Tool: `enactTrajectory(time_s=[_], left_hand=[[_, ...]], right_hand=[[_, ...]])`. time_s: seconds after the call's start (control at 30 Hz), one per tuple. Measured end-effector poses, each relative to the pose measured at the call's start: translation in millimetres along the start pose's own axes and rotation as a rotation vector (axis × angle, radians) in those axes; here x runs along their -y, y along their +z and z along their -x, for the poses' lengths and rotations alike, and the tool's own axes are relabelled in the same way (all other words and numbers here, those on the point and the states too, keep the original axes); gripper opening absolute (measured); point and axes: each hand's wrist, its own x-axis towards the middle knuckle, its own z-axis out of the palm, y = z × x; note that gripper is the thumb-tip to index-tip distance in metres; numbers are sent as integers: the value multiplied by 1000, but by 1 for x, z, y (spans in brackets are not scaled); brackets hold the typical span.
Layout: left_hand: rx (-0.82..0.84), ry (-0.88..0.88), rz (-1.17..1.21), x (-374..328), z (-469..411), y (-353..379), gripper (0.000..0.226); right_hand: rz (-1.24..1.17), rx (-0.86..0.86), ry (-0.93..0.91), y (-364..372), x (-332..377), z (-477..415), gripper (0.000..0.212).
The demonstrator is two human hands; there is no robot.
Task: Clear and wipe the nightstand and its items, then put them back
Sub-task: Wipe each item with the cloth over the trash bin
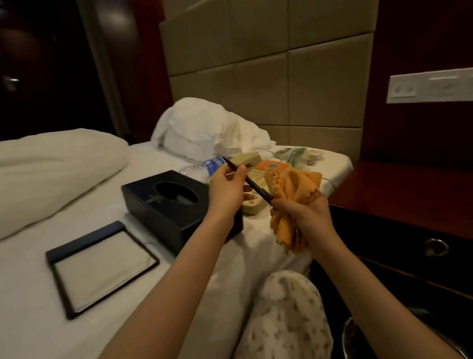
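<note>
One black pen [246, 180] is hanging over the bed [28, 323] with two hands on it: the left hand [226, 187] is pinching the far end, fingers curled round the barrel, while the right hand [303, 213] is gripping one orange cloth [295, 186] bunched against the near end. Lying on the sheet at left are one black tissue box [158, 211] and one dark notepad tray [100, 268]; one water bottle [211, 164] and one beige telephone [249, 158] are sitting farther back.
</note>
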Motion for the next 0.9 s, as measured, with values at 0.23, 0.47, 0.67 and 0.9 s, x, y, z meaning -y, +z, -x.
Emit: enactTrajectory(time_s=[0.23, 0.47, 0.67, 0.9], left_hand=[[-224, -5, -14, -22, -3, -100, 43], [-270, -134, -36, -19, 17, -194, 45], [-93, -232, -499, -14, 35, -222, 30], [65, -261, -622, -12, 32, -202, 22]], right_hand=[[134, 217, -194, 88, 29, 22, 24], [30, 286, -69, 150, 41, 36, 24], [-45, 245, 79, 175, 41, 18, 34], [198, 382, 124, 203, 38, 14, 43]])
